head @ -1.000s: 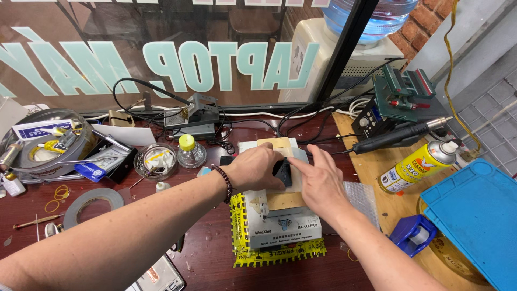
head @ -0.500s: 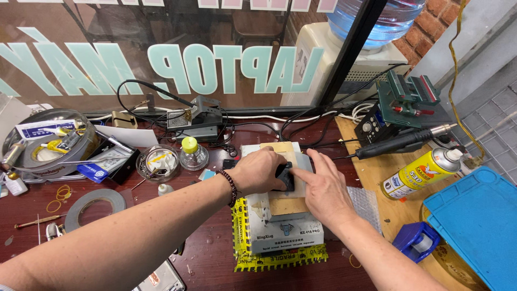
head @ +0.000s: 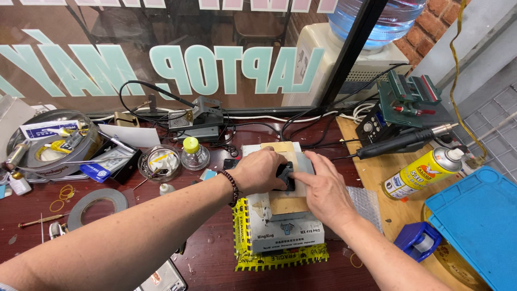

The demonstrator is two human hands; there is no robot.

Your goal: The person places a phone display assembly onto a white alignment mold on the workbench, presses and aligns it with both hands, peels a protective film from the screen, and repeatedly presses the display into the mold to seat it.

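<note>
The left hand (head: 264, 170) is pressing on a small black part (head: 285, 177), its grip clamped on the part's left edge. The part is lying on the wooden plate (head: 288, 202) atop the white heating station (head: 285, 231) on the table (head: 210, 258). The right hand (head: 323, 188) is pinching the part's right edge, grip closed on it.

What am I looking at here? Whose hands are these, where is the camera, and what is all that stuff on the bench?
The camera sits on a person's head, looking down at a cluttered workbench. Their left hand and right hand together press a small black part onto a white box-shaped machine. Around it lie a yellow spray can, a blue mat, a black hot-air handpiece, a roll of tape and a small yellow-capped bottle.
</note>
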